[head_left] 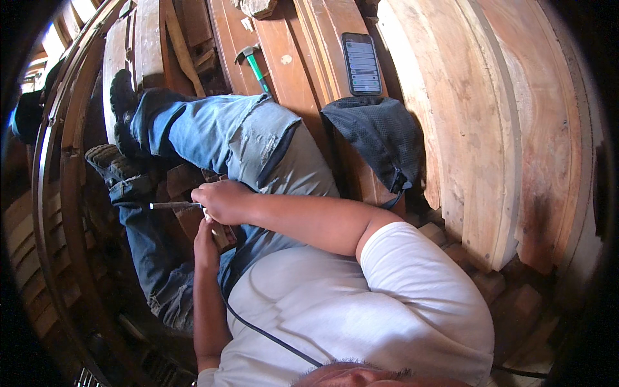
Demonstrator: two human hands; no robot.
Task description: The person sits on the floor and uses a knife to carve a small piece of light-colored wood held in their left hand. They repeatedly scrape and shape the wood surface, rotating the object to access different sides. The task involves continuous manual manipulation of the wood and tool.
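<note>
My right hand (224, 201) is closed around a slim chisel-like tool (174, 206), whose narrow shaft points left and ends in a bright tip. The exact kind of tool is hard to make out. Just below it, my left hand (206, 240) grips a small piece of wood (224, 237) held in my lap, its thumb up close to the right hand. Most of the left fingers are hidden behind the wood. Both hands nearly touch, in front of my bent legs in torn jeans (193, 126).
A green-handled claw hammer (256, 67) lies on brown planks beyond my knee. To its right are a phone (362, 63) with a lit screen and a dark mesh bag (380, 132). Large pale boards (451, 97) stand at the right. A black cable (271, 332) crosses my shirt.
</note>
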